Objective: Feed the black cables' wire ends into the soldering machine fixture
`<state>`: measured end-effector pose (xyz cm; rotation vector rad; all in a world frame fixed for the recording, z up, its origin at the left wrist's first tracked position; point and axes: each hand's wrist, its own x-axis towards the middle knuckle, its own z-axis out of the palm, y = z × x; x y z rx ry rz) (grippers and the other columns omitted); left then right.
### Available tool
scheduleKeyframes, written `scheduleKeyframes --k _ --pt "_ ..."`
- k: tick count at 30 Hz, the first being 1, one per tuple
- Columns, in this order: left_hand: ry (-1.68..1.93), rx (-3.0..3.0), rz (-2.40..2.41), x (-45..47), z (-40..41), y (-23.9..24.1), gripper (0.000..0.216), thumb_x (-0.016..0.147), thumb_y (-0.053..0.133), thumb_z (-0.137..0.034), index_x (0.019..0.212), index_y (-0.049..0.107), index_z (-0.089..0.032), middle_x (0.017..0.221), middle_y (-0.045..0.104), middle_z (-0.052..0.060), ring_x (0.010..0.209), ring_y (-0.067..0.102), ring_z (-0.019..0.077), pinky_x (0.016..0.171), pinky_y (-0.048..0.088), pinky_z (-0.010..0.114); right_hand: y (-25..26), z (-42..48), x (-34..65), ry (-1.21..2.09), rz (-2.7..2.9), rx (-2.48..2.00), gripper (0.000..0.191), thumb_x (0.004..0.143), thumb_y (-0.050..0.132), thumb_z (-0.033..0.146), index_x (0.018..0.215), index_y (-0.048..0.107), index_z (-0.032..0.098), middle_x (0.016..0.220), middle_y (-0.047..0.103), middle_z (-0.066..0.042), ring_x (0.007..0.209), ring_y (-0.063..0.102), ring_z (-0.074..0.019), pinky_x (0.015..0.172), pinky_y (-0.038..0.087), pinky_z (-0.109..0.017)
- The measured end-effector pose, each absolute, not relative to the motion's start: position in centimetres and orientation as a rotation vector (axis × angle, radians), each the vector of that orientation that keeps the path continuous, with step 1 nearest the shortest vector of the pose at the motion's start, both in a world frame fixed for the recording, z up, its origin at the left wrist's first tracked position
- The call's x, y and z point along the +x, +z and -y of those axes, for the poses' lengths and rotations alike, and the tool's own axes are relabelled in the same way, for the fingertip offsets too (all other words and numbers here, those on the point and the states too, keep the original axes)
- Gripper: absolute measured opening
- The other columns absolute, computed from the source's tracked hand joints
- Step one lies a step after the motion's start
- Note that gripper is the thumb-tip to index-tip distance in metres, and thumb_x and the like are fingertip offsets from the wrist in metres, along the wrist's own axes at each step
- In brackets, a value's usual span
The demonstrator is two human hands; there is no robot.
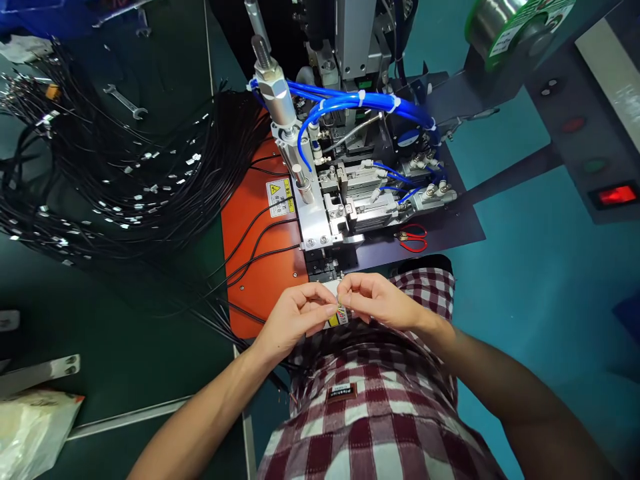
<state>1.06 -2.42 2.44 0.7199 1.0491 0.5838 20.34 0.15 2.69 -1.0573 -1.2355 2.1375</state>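
Thin coloured wires (pixel 341 309) show between my two hands, in front of the machine's near end. My left hand (pixel 297 313) pinches them between thumb and forefinger. From the other side, my right hand (pixel 377 301) is closed on the wire ends, its fingertips almost touching the left ones. Just beneath the fingers is a pale plate with a yellow label (pixel 334 321). Black cables (pixel 253 257) run across the orange base plate (pixel 270 303) into the machine's metal clamp block (pixel 316 230). The exact wire tips are covered by my fingers.
A large heap of black cables (pixel 150 193) lies on the dark green table at left, near a wrench (pixel 125 101). Blue air hoses (pixel 360 101) arch over the machine. Red-handled cutters (pixel 413 238) lie at its right. A solder spool (pixel 505 40) hangs upper right.
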Motion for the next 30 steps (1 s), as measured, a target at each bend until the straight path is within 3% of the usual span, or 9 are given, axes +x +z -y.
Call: scheduleKeyframes --k 6,11,18,21,24,30 --pt "0.649 0.735 -1.107 1.3 2.6 2.5 0.023 0.076 0.074 -0.035 0.08 0.063 -0.014 0.048 0.038 -0.008 0.042 0.03 0.0033 0.042 0.018 0.019 2.8 -0.3 20.2 2.015 1.32 -1.08 0.024 0.087 0.059 0.04 0.081 0.056 0.016 0.06 0.044 0.006 0.048 0.038 -0.0063 0.043 0.03 -0.02" --pt "0.773 0.701 -1.177 1.6 2.7 2.4 0.021 0.079 0.071 -0.034 0.082 0.062 -0.015 0.048 0.041 -0.008 0.042 0.03 0.003 0.044 0.018 0.019 1.5 1.2 19.4 1.72 1.317 -1.235 0.019 0.087 0.06 0.035 0.089 0.062 0.016 0.075 0.058 0.0 0.051 0.046 -0.0076 0.047 0.038 -0.022" --pt "0.799 0.741 -1.183 1.9 2.9 2.7 0.02 0.081 0.069 -0.033 0.081 0.059 -0.016 0.051 0.04 -0.008 0.044 0.031 0.0031 0.044 0.019 0.018 2.2 2.0 18.6 1.299 1.617 -1.28 0.014 0.089 0.056 0.024 0.077 0.059 0.017 0.075 0.057 -0.001 0.064 0.049 -0.0116 0.059 0.04 -0.025" --pt "0.817 0.81 -1.218 2.0 3.0 3.0 0.019 0.081 0.069 -0.033 0.08 0.061 -0.016 0.063 0.048 -0.005 0.048 0.035 0.0025 0.044 0.022 0.017 2.5 1.7 18.7 1.215 1.739 -1.205 0.013 0.089 0.054 0.02 0.076 0.055 0.018 0.075 0.054 -0.001 0.067 0.049 -0.0124 0.062 0.04 -0.027" --pt "0.824 0.823 -1.243 2.0 3.1 3.1 0.021 0.079 0.071 -0.033 0.078 0.061 -0.014 0.073 0.052 -0.003 0.049 0.035 0.0017 0.044 0.022 0.018 1.9 1.6 18.6 1.262 1.694 -1.219 0.013 0.089 0.054 0.021 0.076 0.055 0.018 0.074 0.054 -0.001 0.065 0.048 -0.0122 0.06 0.039 -0.026" --pt "0.795 0.72 -1.224 1.7 2.9 2.7 0.021 0.08 0.07 -0.033 0.076 0.06 -0.014 0.058 0.046 -0.005 0.044 0.03 0.002 0.043 0.018 0.018 1.1 1.6 18.8 1.722 1.292 -1.27 0.018 0.087 0.059 0.034 0.084 0.061 0.016 0.069 0.056 0.0 0.052 0.048 -0.0099 0.047 0.037 -0.024"
